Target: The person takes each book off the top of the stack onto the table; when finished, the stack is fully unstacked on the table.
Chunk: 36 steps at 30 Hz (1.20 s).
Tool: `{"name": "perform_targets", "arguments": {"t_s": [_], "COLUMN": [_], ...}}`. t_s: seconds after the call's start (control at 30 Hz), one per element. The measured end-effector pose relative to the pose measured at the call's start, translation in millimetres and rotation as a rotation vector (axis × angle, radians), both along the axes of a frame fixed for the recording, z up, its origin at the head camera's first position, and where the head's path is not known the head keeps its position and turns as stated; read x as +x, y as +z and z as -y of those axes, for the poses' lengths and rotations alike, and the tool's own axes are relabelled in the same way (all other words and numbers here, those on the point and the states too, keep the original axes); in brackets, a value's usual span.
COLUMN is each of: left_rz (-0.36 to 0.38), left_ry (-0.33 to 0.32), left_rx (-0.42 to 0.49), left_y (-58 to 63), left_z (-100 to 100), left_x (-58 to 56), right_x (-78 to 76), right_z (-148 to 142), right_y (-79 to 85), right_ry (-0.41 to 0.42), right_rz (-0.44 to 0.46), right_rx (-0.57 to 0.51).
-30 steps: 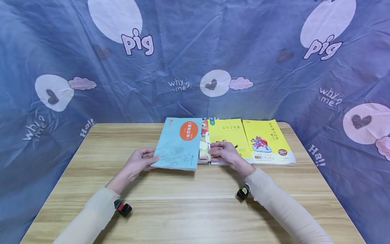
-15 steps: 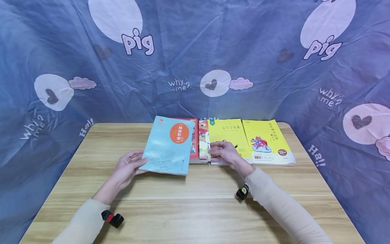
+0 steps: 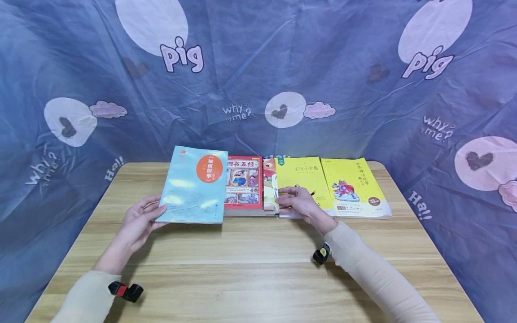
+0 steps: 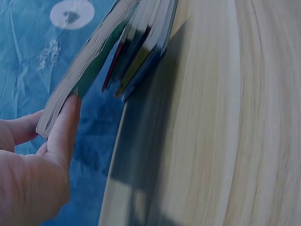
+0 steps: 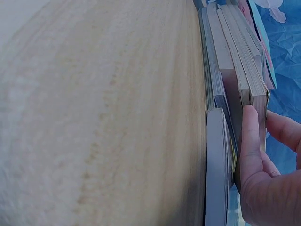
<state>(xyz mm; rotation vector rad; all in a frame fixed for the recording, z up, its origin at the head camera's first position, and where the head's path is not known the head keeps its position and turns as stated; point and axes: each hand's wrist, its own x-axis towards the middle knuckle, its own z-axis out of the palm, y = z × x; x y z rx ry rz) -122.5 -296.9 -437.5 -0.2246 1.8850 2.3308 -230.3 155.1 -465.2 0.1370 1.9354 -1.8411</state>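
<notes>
In the head view my left hand grips the light blue book by its lower left corner, lifted above the table. The left wrist view shows its page edge between thumb and fingers. My right hand pinches the right edge of a book with an orange animal on its cover. The right wrist view has thumb and fingers on either side of a book high in the stack. A red comic-style book overlaps the animal book's left side.
Two yellow books lie to the right, one under my right hand and one further out. They rest near the back of the wooden table. Blue patterned cloth hangs behind and at both sides.
My left hand has carried the light blue book to the left, uncovering the red book beneath it. My right hand has stayed in place.
</notes>
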Motion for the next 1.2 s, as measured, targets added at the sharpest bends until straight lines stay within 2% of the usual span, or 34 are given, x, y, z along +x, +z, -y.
{"name": "perform_targets", "arguments": {"t_s": [0.33, 0.63, 0.87, 1.0, 1.2], "left_rz": [-0.028, 0.000, 0.051, 0.094, 0.122], "left_ry": [-0.002, 0.003, -0.012, -0.026, -0.031], "left_rx": [0.051, -0.012, -0.050, -0.098, -0.159], "left_y": [-2.8, -11.3, -22.8, -26.6, -29.1], "left_z": [29.9, 49.7, 55.7, 51.0, 40.3], "left_x": [-0.3, -2.0, -13.8, -23.7, -37.9], "right_x": [0.7, 1.0, 2.2, 2.4, 2.2], "right_z": [0.2, -0.4, -0.3, 0.9, 1.4], "right_y": [1.4, 1.7, 2.2, 2.5, 3.6], "right_ry": [-0.009, -0.003, 0.000, -0.006, -0.004], "right_rz": [0.009, 0.001, 0.003, 0.006, 0.003], "right_rx": [0.001, 0.008, -0.001, -0.001, 0.000]}}
